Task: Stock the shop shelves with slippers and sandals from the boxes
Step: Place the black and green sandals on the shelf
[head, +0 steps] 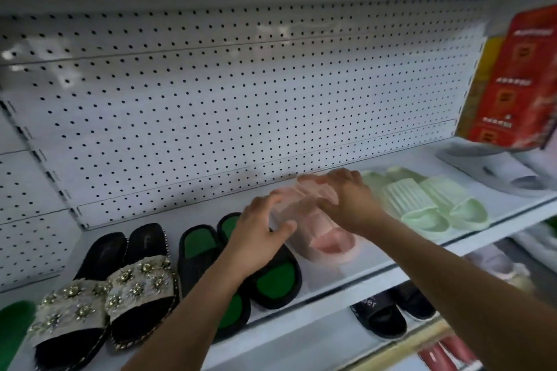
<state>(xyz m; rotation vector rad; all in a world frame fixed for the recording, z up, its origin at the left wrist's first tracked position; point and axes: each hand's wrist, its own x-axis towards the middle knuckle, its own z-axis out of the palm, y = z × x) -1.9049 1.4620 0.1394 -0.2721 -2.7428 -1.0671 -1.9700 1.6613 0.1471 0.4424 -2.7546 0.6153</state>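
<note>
Little writing is being shown legibly. On a black slipper (378,315) on the lower shelf, white letters ending in "er" are being displayed across the strap; the rest of the word cannot be told. A red box (518,81) is standing at the far right of the white shelf (355,271), and rows of white print are being carried on its side, too blurred to be read. A yellow pack (489,66) is being partly hidden just behind it.

A row of footwear is being held on the shelf, in front of a white pegboard back panel (226,99). From the left, a pair of black sandals with grey jewelled straps (99,295) is lying beside a pair of black slippers with green insoles (211,253). Next, a pair of pink slippers (319,226) is being set near the middle of the shelf, heels toward the panel, with a pair of pale green ribbed slippers (434,205) just beside it on the right. A white slipper (494,169) is lying further right, near the red box.

The pink pair is being handled by both hands. The left hand (262,235) is being held at the pair's left side, fingers spread and lightly curved, thumb extended toward the pink sole. The right hand (346,196) is being laid over the top of the pair, fingers spread and extended. Whether any finger is closing round the slippers cannot be told because of blur.
</note>
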